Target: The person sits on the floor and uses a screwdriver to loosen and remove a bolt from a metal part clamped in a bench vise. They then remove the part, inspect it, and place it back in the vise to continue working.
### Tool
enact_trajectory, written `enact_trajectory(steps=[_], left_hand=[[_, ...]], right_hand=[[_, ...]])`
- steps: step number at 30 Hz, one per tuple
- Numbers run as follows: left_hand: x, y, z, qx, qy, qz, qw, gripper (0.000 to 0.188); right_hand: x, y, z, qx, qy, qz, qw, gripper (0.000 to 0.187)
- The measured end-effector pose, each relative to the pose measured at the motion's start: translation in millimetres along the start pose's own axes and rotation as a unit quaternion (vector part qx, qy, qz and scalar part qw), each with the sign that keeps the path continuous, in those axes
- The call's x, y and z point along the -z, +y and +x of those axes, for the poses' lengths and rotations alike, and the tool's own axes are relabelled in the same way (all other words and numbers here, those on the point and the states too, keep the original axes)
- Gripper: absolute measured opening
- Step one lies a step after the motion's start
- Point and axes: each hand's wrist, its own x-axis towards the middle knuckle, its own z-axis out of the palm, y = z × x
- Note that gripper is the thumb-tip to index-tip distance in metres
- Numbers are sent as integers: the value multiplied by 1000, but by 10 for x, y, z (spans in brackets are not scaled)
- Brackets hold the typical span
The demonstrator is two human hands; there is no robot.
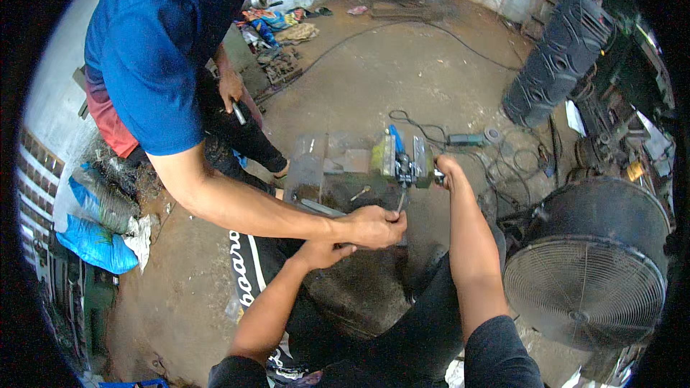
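Note:
A bench vise (pixel 381 160) stands in front of me on a metal table, a small dark metal part (pixel 405 167) between its jaws. At the vise's right end, my right hand (pixel 447 169) is closed around its handle, mostly hidden by the fingers. My left hand (pixel 321 253) lies below a co-worker's hand (pixel 374 228), which covers most of its fingers; only the thumb side shows. That co-worker's hand pinches a thin metal rod (pixel 402 200) reaching up to the clamped part. The co-worker's other hand (pixel 231 89) holds a short silver metal piece (pixel 238 113).
The co-worker in a blue shirt (pixel 151 79) leans in from the left, one arm across my left forearm. A large drum fan (pixel 586 287) stands close on my right. Beyond the vise, an angle grinder (pixel 467 139) and looping cables lie on the floor. A black speaker (pixel 557 57) stands farther right.

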Motion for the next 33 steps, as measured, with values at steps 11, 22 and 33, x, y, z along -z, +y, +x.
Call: enact_trajectory(steps=[11,22,33], left_hand=[[88,115,-193,34,-14,15,999,32],[87,106,-118,20,-64,46,997,31],[24,124,38,27,-147,98,984,34]], right_hand=[[-1,115,-776,61,46,-44,996,60],[-5,146,-1673,63,20,-107,992,36],[14,320,-1854,53,10,17,998,33]])
